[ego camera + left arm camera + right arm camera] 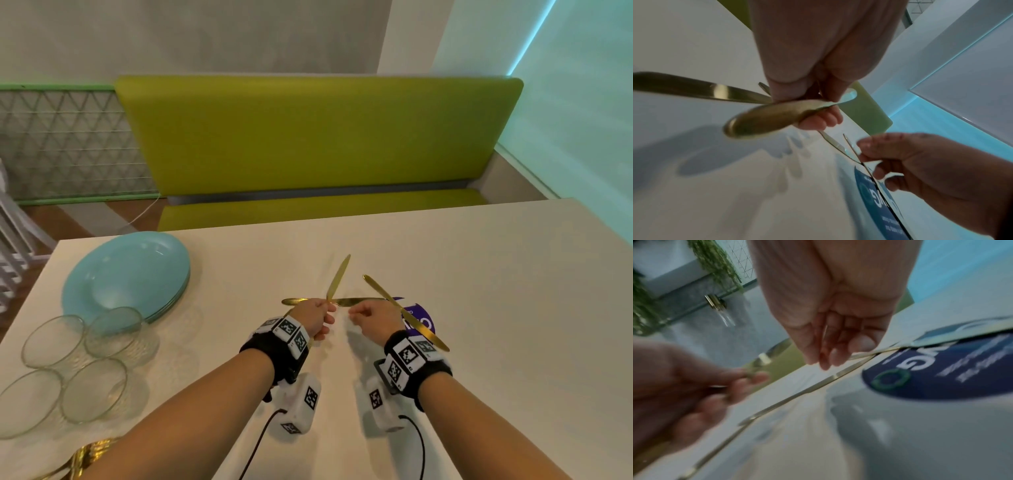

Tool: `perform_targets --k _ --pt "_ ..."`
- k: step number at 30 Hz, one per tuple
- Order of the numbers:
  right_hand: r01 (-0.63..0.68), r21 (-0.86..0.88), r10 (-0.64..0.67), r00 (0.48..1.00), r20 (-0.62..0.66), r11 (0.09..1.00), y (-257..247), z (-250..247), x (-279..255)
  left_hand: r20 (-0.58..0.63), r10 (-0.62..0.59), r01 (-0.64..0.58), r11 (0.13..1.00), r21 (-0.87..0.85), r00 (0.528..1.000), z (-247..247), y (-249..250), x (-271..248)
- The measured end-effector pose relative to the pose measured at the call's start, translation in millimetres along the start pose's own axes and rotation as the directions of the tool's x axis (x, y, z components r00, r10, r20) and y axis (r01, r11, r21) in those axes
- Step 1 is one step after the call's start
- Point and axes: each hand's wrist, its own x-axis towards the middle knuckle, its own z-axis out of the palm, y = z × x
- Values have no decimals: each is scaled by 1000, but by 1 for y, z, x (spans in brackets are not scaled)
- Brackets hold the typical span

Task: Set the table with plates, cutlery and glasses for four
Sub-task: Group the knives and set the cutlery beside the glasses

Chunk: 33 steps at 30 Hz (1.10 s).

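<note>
Gold knives are the focus, held over a pale bench [479, 274] by two bare hands with marker-covered wristbands. The left hand [317, 317] has its fingers [818, 120] curled round a bunch of knives [337, 279]: one blade points up and away, another handle sticks out to the left, and a third blade reaches right toward the other hand. In the left wrist view a rounded gold handle end [764, 120] juts out below the curled fingers.

The right hand [373, 317] has its fingers curled, pinching one knife [407, 313] that runs diagonally from above the hand down past the right wrist. This knife crosses over a round dark blue sticker [423, 320] with white lettering on the bench. The two hands are close together, just apart.

At the left end of the bench sits a stack of light blue plates [126, 277]. Just in front of it are four clear glasses [75, 363], grouped tightly together. More gold cutlery [89, 454] lies at the near left edge, partly out of view.

Behind the bench is a lime green padded seat [318, 137].
</note>
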Motion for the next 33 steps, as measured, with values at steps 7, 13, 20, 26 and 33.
perform_targets --k 7,13,20,26,33 --pt "-264 -314 220 961 -170 912 28 -38 30 -73 -68 61 993 -98 995 -21 -1 0" --pt "-297 -455 248 955 -165 839 29 -37 39 -97 -107 99 991 -85 990 -30 -4 2" --pt "-249 -579 203 968 -145 776 27 -39 37 -55 -76 75 997 -19 996 -29 6 8" --pt "-200 -642 99 977 -189 740 26 -44 30 -111 -44 43 999 -11 993 -33 10 14" --pt "132 -864 -237 971 14 487 -22 -36 12 -260 97 -61 987 145 961 -54 10 8"
